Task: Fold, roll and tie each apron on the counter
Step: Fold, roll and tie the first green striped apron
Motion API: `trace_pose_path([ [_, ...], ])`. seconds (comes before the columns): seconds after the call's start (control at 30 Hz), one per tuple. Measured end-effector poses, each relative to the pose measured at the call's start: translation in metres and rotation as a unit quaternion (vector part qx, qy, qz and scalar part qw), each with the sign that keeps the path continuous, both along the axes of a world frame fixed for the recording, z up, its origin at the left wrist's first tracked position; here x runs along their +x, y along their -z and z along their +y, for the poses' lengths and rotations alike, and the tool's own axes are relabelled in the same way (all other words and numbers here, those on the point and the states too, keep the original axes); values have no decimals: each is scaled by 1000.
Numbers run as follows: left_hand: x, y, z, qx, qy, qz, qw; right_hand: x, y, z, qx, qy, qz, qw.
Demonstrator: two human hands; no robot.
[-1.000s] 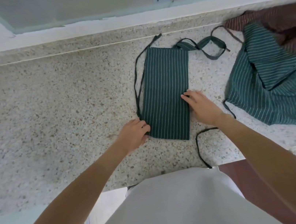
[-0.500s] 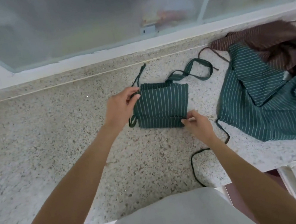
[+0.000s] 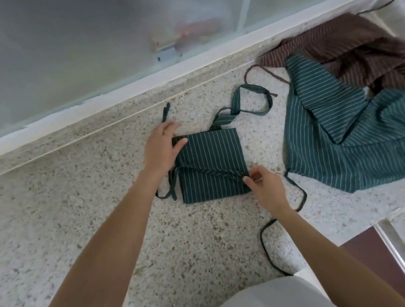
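Observation:
A dark green striped apron [image 3: 210, 162] lies folded into a square on the speckled counter [image 3: 72, 204]. My left hand [image 3: 161, 146] rests with straight fingers on its upper left corner. My right hand [image 3: 263, 183] pinches a tie strap that crosses the square's lower right edge. The neck loop [image 3: 248, 99] sticks out beyond the far edge. Another tie [image 3: 169, 187] hangs off the left side, and a long tie [image 3: 269, 238] trails toward the counter's front edge.
An unfolded green striped apron [image 3: 347, 142] is spread on the right, with a crumpled brown striped apron [image 3: 354, 51] behind it. A white sill and frosted window [image 3: 100, 37] run along the back. The counter's front edge is near my body.
The long folded apron has been folded in half into a square. My left hand moved up to its far left corner; my right hand moved to the lower right edge and took a tie.

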State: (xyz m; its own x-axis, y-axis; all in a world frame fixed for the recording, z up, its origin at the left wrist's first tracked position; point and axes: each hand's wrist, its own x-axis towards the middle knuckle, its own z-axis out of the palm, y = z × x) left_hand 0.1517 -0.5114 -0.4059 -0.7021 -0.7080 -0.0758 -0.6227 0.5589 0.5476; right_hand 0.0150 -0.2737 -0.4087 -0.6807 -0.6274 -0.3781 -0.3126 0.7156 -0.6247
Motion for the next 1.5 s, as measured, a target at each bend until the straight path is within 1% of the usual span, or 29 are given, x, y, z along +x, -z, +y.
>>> trace_pose_path([
  [0.07, -3, -10, 9, -17, 47, 25, 998, 2, -1, 0, -19, 13, -13, 1000],
  [0.1, -2, -18, 17, -30, 79, 37, 996, 2, -1, 0, -36, 0, 6, 999],
  [0.13, 1, -23, 25, -48, 114, 40, 992, 2, -1, 2, -60, -43, 58, 996],
  [0.17, 7, -24, 35, -69, 146, 33, 986, -1, -1, 5, -82, -114, 129, 982],
  [0.2, 16, -22, 46, -89, 172, 21, 981, -4, 0, 9, -98, -199, 203, 954],
  [0.23, 25, -18, 55, -111, 193, 4, 975, -9, -1, 11, -103, -282, 264, 917],
  [0.3, 43, -5, 65, -136, 224, -52, 963, -20, 0, 12, -77, -408, 327, 849],
  [0.37, 55, 4, 65, -127, 239, -115, 956, -33, 3, 8, -34, -483, 342, 806],
  [0.43, 62, 8, 60, -118, 248, -151, 950, -45, 6, 1, -17, -531, 329, 781],
  [0.53, 70, 15, 53, -89, 266, -171, 945, -58, 6, -14, -3, -572, 310, 760],
  [0.6, 73, 20, 50, -73, 268, -163, 947, -62, 3, -21, 3, -583, 299, 755],
  [0.63, 72, 22, 49, -63, 262, -143, 952, -63, -1, -24, 3, -580, 286, 763],
  [0.67, 72, 21, 50, -43, 249, -121, 960, -62, -5, -27, 0, -563, 260, 784],
  [0.7, 70, 19, 51, -9, 222, -98, 970, -62, -11, -30, 3, -527, 211, 823],
  [0.77, 66, 13, 55, 94, 114, -41, 988, -62, -17, -40, -2, -409, 104, 906],
  [0.8, 62, 9, 58, 148, 41, 1, 988, -63, -18, -47, -12, -343, 74, 936],
  [0.83, 57, 5, 59, 190, -30, 45, 980, -64, -18, -53, -19, -287, 61, 956],
  [0.87, 50, 3, 59, 209, -91, 75, 971, -65, -16, -60, -15, -246, 61, 967],
  [0.9, 44, 1, 57, 202, -137, 83, 966, -64, -14, -68, -2, -219, 70, 973],
  [0.93, 37, 1, 54, 181, -168, 73, 966, -64, -12, -75, 15, -200, 85, 976],
  [1.03, 20, 1, 48, 136, -230, 33, 963, -62, -3, -89, 54, -153, 123, 979],
  [1.13, 12, 2, 41, 140, -279, 15, 950, -57, 1, -91, 58, -116, 96, 987],
  [1.23, 10, 0, 37, 135, -270, -10, 953, -47, 0, -79, 53, -104, 56, 992],
  [1.37, 28, -3, 50, 117, -204, -74, 969, -17, 2, -39, 62, -131, 17, 989],
  [1.43, 41, -3, 64, 47, -179, -75, 980, 5, 3, -16, 68, -140, -5, 988],
  [1.5, 54, -5, 85, -58, -154, -36, 986, 27, 1, 1, 78, -151, -17, 985],
])
